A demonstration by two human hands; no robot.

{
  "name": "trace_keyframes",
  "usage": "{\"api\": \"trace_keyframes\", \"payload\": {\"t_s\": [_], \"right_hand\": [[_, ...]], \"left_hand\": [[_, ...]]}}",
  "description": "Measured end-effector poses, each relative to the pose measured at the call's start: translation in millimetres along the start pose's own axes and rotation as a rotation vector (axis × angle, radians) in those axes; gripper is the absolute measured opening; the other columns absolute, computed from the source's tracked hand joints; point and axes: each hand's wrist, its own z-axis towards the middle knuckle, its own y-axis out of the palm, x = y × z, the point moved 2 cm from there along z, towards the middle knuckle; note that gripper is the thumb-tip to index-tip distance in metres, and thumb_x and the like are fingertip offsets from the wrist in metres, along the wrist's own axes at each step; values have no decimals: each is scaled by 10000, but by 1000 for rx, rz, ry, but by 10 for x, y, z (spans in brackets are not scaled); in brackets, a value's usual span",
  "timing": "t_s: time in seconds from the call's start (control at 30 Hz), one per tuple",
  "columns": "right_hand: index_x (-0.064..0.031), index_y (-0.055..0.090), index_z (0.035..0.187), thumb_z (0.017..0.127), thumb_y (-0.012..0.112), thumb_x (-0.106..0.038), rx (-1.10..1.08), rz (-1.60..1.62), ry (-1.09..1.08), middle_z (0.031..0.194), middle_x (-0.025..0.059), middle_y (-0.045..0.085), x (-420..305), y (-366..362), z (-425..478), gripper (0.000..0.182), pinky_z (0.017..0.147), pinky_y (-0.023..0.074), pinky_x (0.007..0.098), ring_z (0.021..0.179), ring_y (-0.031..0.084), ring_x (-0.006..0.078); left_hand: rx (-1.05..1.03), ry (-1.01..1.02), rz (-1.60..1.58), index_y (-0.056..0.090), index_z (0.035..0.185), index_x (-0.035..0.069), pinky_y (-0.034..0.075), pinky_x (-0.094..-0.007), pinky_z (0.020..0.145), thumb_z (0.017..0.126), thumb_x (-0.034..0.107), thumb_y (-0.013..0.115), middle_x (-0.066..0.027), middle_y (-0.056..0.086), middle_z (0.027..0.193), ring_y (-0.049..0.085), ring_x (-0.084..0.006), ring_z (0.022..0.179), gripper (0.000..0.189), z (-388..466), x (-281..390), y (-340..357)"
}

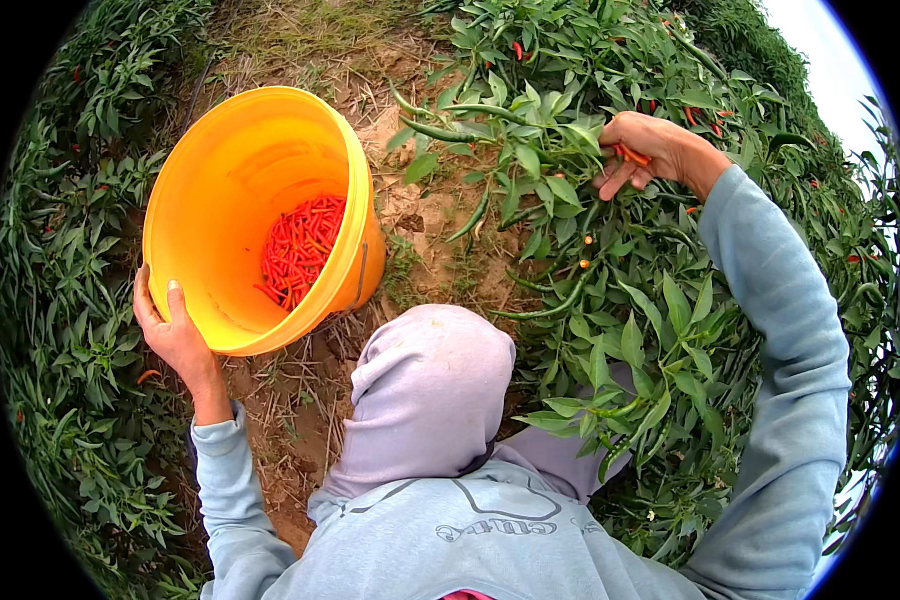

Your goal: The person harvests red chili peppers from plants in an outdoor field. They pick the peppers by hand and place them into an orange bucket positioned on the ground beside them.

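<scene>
My left hand (180,341) grips the near left rim of a yellow-orange plastic bucket (217,172), thumb inside and fingers outside. The bucket leans with its mouth towards me. A heap of red chili peppers (304,247) lies at its bottom. On the right, my right hand (656,146) is among the leaves of a chili plant (529,161), with a few orange-red chili peppers (631,155) held against the palm by curled fingers. Whether the fingertips also touch a stem is hidden. Long green chilies (439,132) hang from the branches beside this hand.
Dense chili plants (67,315) line the left side, some bearing red fruit. Dry soil with straw (300,420) runs between the rows. My bent knee (435,390) in pale cloth rises below the bucket, close to leafy branches (645,375) on the right.
</scene>
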Motion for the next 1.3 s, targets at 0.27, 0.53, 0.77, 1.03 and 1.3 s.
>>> {"api": "trace_keyframes", "payload": {"t_s": [0.27,0.53,0.77,1.03,1.3], "right_hand": [[-19,493,847,977,452,-302,-128,200,-138,984,282,619,-219,44,-63,314,353,505,216,711,701,236],[-83,493,818,983,441,-375,-510,678,-281,823,75,532,-596,1161,-325,340,300,323,164,565,555,126],[-128,502,950,998,405,-401,-526,903,-390,790,-29,535,-662,2015,-598,293,407,344,202,593,509,69],[-130,522,985,989,440,-407,-388,818,-526,827,-34,566,-957,2505,-609,289,434,310,171,623,504,40],[-99,563,911,979,498,-350,-313,482,-843,761,-53,519,-1302,2927,-621,268,470,289,161,660,437,-1]], "left_hand": [[127,-402,-374,371,1349,-52,344,-363,1050,915,26,483,-146,435,1375,448,-234,1247,455,4,-16,-2],[-243,216,-244,643,987,-44,447,-355,932,842,-10,568,-153,634,1044,585,-259,1047,166,-184,1302,301],[-658,171,-190,714,881,15,478,-348,602,773,194,693,-122,601,765,602,-257,669,210,-391,1680,1073],[-450,4,-278,728,887,41,448,-360,607,775,206,720,-106,506,736,546,-229,674,199,-285,1457,904],[-357,-219,-577,687,834,-30,421,-284,734,850,176,690,-47,598,818,516,-121,789,207,-105,1125,492]]}}
